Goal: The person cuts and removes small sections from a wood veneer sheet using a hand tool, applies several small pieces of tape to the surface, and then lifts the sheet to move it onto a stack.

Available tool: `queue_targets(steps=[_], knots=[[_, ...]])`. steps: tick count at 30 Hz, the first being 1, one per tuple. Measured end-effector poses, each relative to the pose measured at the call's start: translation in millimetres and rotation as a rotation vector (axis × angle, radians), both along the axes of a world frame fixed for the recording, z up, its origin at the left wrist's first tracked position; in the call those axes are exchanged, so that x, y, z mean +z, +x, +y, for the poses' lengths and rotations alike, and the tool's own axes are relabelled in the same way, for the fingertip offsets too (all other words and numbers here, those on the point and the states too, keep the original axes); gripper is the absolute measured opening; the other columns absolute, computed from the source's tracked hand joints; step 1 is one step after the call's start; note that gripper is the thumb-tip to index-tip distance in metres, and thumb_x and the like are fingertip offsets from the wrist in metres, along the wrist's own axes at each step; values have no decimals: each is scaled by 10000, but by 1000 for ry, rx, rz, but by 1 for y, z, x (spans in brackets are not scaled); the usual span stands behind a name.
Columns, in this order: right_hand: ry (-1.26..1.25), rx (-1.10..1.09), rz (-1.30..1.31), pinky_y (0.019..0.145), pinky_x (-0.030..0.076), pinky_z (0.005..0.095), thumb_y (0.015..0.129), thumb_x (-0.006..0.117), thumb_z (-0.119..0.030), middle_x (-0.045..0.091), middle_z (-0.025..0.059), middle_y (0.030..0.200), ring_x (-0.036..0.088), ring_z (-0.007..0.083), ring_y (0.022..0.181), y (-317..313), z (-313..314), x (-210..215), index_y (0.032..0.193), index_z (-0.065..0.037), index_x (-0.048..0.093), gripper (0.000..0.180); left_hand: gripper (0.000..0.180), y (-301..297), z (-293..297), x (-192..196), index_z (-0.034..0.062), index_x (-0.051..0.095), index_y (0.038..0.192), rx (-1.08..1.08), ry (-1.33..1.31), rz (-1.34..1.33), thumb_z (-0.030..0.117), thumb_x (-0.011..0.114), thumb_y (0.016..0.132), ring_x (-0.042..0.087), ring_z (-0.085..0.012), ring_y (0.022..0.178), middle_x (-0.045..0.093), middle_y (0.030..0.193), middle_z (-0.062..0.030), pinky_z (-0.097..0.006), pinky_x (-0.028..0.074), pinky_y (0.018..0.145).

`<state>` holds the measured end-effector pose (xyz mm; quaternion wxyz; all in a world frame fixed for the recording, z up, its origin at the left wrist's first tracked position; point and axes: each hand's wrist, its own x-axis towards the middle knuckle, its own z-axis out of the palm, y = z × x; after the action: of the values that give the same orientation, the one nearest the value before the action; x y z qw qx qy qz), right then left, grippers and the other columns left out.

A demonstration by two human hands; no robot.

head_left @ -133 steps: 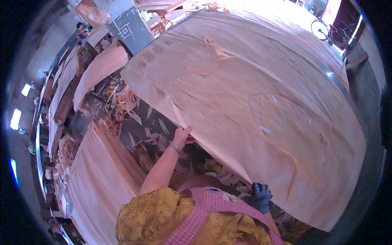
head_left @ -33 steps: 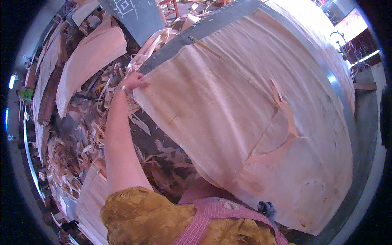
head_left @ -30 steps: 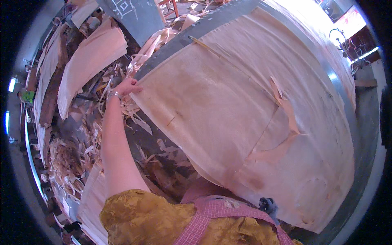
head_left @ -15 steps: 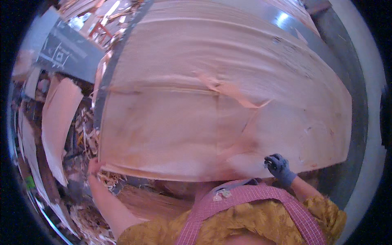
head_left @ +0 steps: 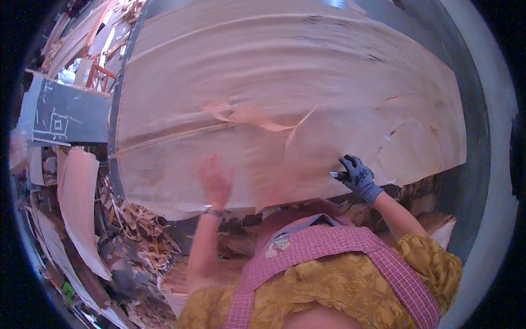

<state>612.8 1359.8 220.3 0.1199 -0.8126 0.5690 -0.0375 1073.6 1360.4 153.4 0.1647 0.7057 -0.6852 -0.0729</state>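
Note:
A large pale wood veneer sheet [head_left: 181, 71] covers the work surface, with ripples across it. My bare left hand [head_left: 215, 181], a band at its wrist, is over the sheet's near left part, its fingers smeared by motion. I cannot tell whether it touches the sheet. My right hand [head_left: 359, 178] wears a grey glove with dark fingertips and is near the sheet's front edge. Its fingers are closed round a small tool with a pale, shiny tip [head_left: 333, 174], perhaps a blade; the rest is hidden. A torn veneer strip [head_left: 257, 118] curls up mid-sheet.
Veneer scraps [head_left: 145, 227] lie heaped at the near left. Long curved wood pieces [head_left: 79, 203] lean at the left, below a grey panel with chalk marks [head_left: 71, 112]. A grey table rim [head_left: 470, 104] runs along the right. More offcuts lie at the far left.
My left hand has left the sheet's front left corner and come inward over it. My right hand is a little farther left and up in view. The sheet appears shifted left and nearer.

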Motion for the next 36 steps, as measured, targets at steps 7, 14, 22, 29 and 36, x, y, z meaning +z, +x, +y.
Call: queue_targets(steps=[7,14,22,29,36], knots=[[-145,-76,-80,874,511,447,835,697,-387,549,203,1233,549,364,1109,-114,-54,-19,1250,-72,546,542,894,-151,-46,-5,31,395,1413,491,47,-37,526,722,744,310,-368,1372,338,1482,-197,-537,238,1110],[-297,-67,57,912,506,451,920,578,-281,495,163,1371,490,358,1229,-216,-251,-39,1297,-88,517,428,643,-261,-101,43,160,542,1300,-166,-9,-296,453,724,756,417,-315,1284,497,1338,-125,-527,300,1063],[-274,99,121,907,508,488,934,503,-246,472,139,1405,476,346,1246,-271,-331,-76,1356,-136,472,437,226,-126,4,2,135,690,1047,160,284,-494,183,560,869,601,-308,1056,676,1003,-126,-473,441,939],[-197,82,69,826,528,465,855,630,-232,577,122,1190,518,349,1161,-271,-344,-66,1096,-126,594,266,308,-85,19,20,77,657,1123,411,664,-668,192,540,862,633,-363,1000,674,1065,-180,-501,489,855],[-537,283,-171,779,544,446,811,695,-177,613,125,1144,576,356,1082,-285,-331,-42,1018,-106,607,236,716,-133,-159,-15,45,397,1388,588,21,-111,435,636,837,534,-360,1205,529,1329,-219,-500,418,998]])
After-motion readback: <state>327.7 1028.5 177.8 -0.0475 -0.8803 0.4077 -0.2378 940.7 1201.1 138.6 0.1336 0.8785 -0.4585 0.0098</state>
